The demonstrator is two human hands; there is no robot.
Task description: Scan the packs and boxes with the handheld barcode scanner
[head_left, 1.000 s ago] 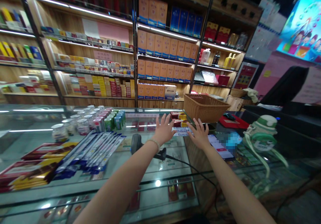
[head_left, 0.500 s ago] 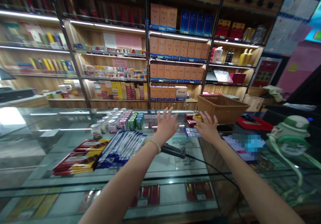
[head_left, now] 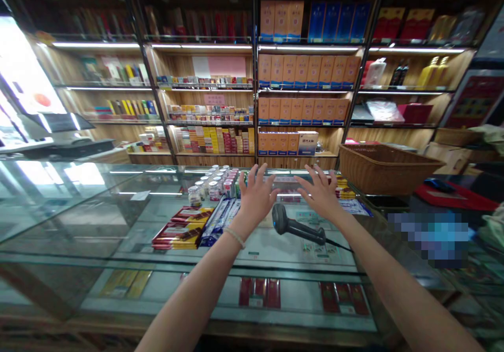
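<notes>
Both my hands hover over a glass display counter [head_left: 134, 226], holding nothing. My left hand [head_left: 255, 197], with a pale bracelet at the wrist, has its fingers spread and partly covers blue-and-white wrapped sticks [head_left: 220, 218]. My right hand [head_left: 322, 194] is also spread, near yellow and red packs [head_left: 344, 188] and a blue-white packet [head_left: 356, 207]. Between the hands and nearer me lies a black barcode scanner [head_left: 299, 226] with a cable. Left of the sticks are stacked red-and-yellow chocolate bars [head_left: 183, 228]. Behind them stand small bottles with pale lids [head_left: 213, 190], partly hidden by my left hand.
A brown woven basket [head_left: 389, 168] stands at the counter's back right, beside a red mat [head_left: 452, 197]. Shelves behind hold orange boxes [head_left: 307, 71] and several other packages. A dark monitor [head_left: 59, 123] is at the far left.
The view has turned left, so the counter goods appear farther right. My hands have come closer together and stay spread. The scanner's head, hidden before, now shows between them.
</notes>
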